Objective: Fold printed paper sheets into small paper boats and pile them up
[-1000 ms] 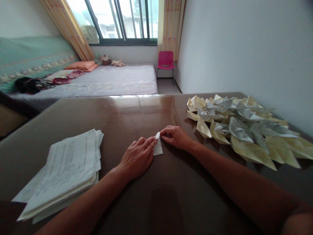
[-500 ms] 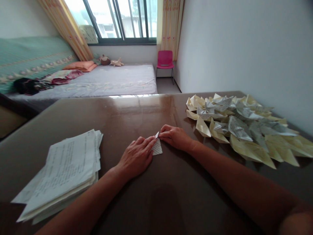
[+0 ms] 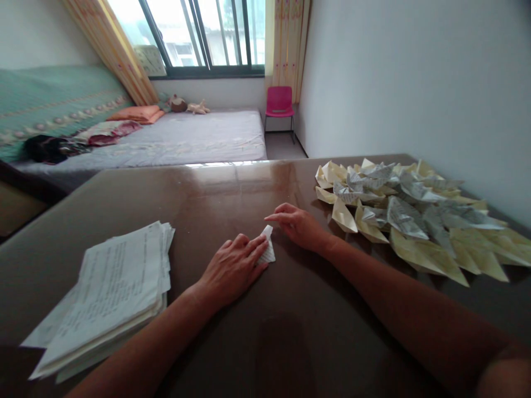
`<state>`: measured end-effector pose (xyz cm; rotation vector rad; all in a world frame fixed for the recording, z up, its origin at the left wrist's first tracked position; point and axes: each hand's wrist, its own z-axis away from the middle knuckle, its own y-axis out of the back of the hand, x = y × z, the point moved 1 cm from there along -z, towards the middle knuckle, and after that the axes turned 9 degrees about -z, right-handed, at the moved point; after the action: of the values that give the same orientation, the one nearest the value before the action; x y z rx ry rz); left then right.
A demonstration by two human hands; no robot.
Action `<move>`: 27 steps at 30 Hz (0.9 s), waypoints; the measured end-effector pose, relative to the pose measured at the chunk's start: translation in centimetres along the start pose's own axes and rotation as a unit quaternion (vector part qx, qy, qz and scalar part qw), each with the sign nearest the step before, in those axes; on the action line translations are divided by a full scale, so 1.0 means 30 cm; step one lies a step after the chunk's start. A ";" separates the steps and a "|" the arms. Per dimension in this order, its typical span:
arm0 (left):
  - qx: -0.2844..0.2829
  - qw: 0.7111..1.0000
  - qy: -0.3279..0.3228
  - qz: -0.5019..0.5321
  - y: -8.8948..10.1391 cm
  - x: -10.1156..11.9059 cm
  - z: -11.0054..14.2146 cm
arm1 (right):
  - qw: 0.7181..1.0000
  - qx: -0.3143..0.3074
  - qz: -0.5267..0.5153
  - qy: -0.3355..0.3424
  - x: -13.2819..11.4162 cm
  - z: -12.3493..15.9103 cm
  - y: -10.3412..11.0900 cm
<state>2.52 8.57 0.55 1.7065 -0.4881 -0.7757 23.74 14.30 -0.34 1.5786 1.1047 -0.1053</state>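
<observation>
A small folded piece of printed paper (image 3: 269, 253) lies on the brown table, with a narrow flap sticking up at its far end. My left hand (image 3: 234, 264) rests flat on it, fingers stretched out over its left part and hiding some of it. Just beyond and to the right, my right hand (image 3: 301, 225) hovers apart from the paper. Its index finger points left and the others are partly bent; nothing shows in it.
A stack of printed sheets (image 3: 120, 282) lies at the left of the table (image 3: 199, 204). Many folded paper boats (image 3: 409, 215) crowd the right side near the wall. Past the far edge are a bed (image 3: 215, 135) and a pink chair (image 3: 280, 102).
My right hand has let go of the paper's far end and lifted slightly away, its index finger now extended. The narrow flap shows more. My left hand stays on the paper.
</observation>
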 end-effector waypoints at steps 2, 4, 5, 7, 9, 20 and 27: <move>0.001 1.000 -0.003 -0.007 -0.002 0.001 -0.002 | 0.995 -0.055 0.069 0.037 -0.019 0.007 0.003; 0.000 1.000 -0.008 -0.021 -0.003 0.005 -0.003 | 0.985 -0.100 0.126 0.066 -0.031 0.013 0.008; 0.000 0.999 -0.009 -0.031 -0.003 0.009 -0.003 | 0.980 -0.112 0.145 0.076 -0.033 0.015 0.011; 0.001 0.999 -0.012 -0.052 -0.001 0.019 -0.001 | 0.975 -0.118 0.165 0.088 -0.034 0.015 0.018; 0.003 0.997 -0.007 -0.076 0.003 0.029 0.001 | 0.975 -0.115 0.163 0.094 -0.032 0.013 0.022; -0.002 0.994 -0.001 -0.113 0.036 0.053 0.000 | 0.975 -0.131 0.145 0.108 -0.045 0.004 0.011; -0.010 0.994 0.016 -0.106 0.039 0.021 0.010 | 0.974 -0.137 0.135 0.117 -0.034 0.010 0.012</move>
<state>2.82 7.61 1.48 1.7680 -0.2800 -0.9008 23.57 13.49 0.42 1.4978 1.0232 0.4095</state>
